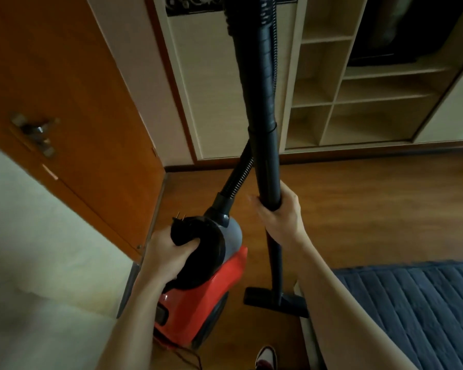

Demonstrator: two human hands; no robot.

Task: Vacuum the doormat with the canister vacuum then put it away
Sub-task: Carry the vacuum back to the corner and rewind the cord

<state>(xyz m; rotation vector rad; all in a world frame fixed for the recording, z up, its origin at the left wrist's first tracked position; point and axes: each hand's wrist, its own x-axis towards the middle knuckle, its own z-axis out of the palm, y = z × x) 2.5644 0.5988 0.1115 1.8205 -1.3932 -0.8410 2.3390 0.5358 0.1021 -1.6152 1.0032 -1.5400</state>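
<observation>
Wooden floor [358, 209], head view. Left hand [166, 255] grips black handle [198, 236] of red canister vacuum [198, 297], lower centre. Right hand [278, 217] wraps around wand [265, 161], mid-frame. Floor nozzle [275, 300] sits on floor just beside blue quilted surface [417, 303], lower right.

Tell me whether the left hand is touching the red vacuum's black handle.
Touching. The head view shows the left hand with its fingers curled round the black handle.

One canister vacuum [198, 297], left hand [166, 253] and right hand [278, 217] making two, one door [72, 102], one blue mat [417, 303], perhaps one shoe [266, 356]
</observation>
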